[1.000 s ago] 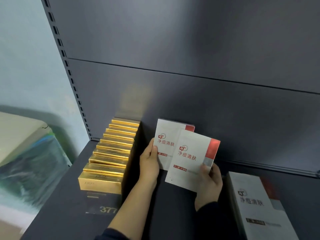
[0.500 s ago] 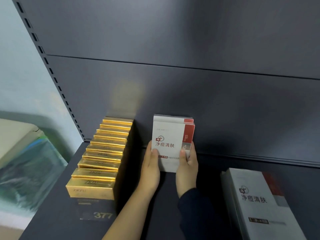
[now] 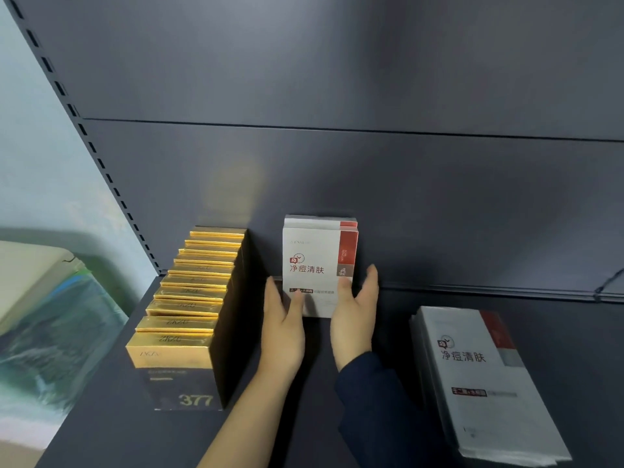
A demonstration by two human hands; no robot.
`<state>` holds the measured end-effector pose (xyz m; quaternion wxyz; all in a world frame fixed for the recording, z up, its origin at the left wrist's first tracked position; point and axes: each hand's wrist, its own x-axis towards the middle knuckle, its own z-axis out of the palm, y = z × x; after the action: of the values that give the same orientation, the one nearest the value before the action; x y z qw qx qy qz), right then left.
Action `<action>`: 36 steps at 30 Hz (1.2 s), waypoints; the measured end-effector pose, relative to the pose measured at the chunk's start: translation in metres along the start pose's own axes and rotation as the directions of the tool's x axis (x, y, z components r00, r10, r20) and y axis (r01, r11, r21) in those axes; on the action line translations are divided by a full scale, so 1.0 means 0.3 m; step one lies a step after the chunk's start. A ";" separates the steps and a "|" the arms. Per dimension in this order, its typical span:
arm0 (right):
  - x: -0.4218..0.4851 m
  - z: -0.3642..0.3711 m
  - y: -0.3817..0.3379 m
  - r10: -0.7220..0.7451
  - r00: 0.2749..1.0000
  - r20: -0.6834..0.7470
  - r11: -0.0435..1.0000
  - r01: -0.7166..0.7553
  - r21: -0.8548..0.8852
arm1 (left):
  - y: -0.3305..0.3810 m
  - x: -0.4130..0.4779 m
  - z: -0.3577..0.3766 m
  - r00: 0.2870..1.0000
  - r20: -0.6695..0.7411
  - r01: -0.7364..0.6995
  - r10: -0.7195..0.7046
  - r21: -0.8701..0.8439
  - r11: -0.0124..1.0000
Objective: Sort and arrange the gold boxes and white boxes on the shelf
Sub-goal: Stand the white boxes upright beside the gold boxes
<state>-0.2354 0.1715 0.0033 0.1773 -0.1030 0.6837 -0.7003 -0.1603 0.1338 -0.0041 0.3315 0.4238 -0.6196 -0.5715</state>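
Note:
Two white boxes [image 3: 314,255] with red corners stand upright, one behind the other, against the back panel at the middle of the dark shelf [image 3: 101,434]. My left hand [image 3: 283,332] holds their lower left side, thumb on the front face. My right hand [image 3: 354,319] is at their lower right; its thumb touches the front and its fingers are spread away from the side. To the left, a row of several gold boxes [image 3: 192,298] runs from the back panel to the front. A stack of white boxes [image 3: 479,383] lies flat at the right.
The grey back panel [image 3: 371,180] closes the shelf behind. A slotted upright [image 3: 101,163] marks the shelf's left end. Beyond it, off the shelf, sits a bundle wrapped in plastic [image 3: 50,332]. Bare shelf shows between the upright boxes and the flat stack.
One second ago my right hand held a second white box tilted in front of the first. It now stands flush in front of it, and my right fingers have spread off the side.

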 end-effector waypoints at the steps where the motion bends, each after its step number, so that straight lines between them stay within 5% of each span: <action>1: -0.011 -0.006 -0.022 0.004 1.000 0.025 1.000 -0.004 -0.017 | 0.012 -0.014 0.003 1.000 0.010 -0.008 0.008 0.004 1.000; 6: -0.070 -0.075 -0.152 0.002 0.994 0.108 1.000 0.001 -0.029 | 0.067 -0.081 0.013 0.993 -0.003 -0.118 0.118 0.012 0.993; 8: -0.109 -0.159 -0.223 -0.107 0.981 0.162 0.969 0.140 -0.206 | 0.088 -0.138 0.032 0.990 0.051 -0.129 0.130 -0.026 0.991; 11: -0.115 -0.341 -0.291 -0.230 0.936 0.267 0.689 0.350 -0.634 | 0.079 -0.217 0.096 0.975 0.220 -0.012 0.026 -0.065 0.998; 16: -0.064 -0.692 -0.292 0.186 0.982 -0.023 0.450 -0.106 -0.887 | 0.046 -0.345 0.229 0.860 0.497 0.082 -0.117 0.092 0.992; 19: -0.064 -0.804 -0.245 0.342 0.939 -0.025 0.544 -0.219 -0.810 | 0.042 -0.397 0.279 0.803 0.580 0.096 -0.139 0.105 0.990; 25: -0.047 -0.938 -0.221 0.325 0.945 0.047 0.761 -0.231 -0.606 | 0.015 -0.400 0.301 0.821 0.568 0.031 -0.061 0.063 0.998; 29: -0.052 -1.030 -0.214 0.359 0.932 0.047 0.892 -0.328 -0.312 | -0.005 -0.410 0.302 0.825 0.561 0.004 -0.072 0.122 0.992; 32: -0.055 -1.030 -0.187 0.361 0.931 0.053 0.928 -0.353 -0.123 | -0.009 -0.427 0.311 0.831 0.552 0.047 -0.077 0.067 0.997; 36: -0.065 -0.956 -0.146 0.370 0.927 0.055 0.925 -0.362 -0.115 | -0.028 -0.439 0.342 0.841 0.530 0.113 -0.109 0.024 0.993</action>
<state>-0.3331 0.4435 0.0362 0.3251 -0.0088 0.7188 -0.6145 -0.1953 0.2968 -0.0156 0.1159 0.2835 -0.6591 -0.6868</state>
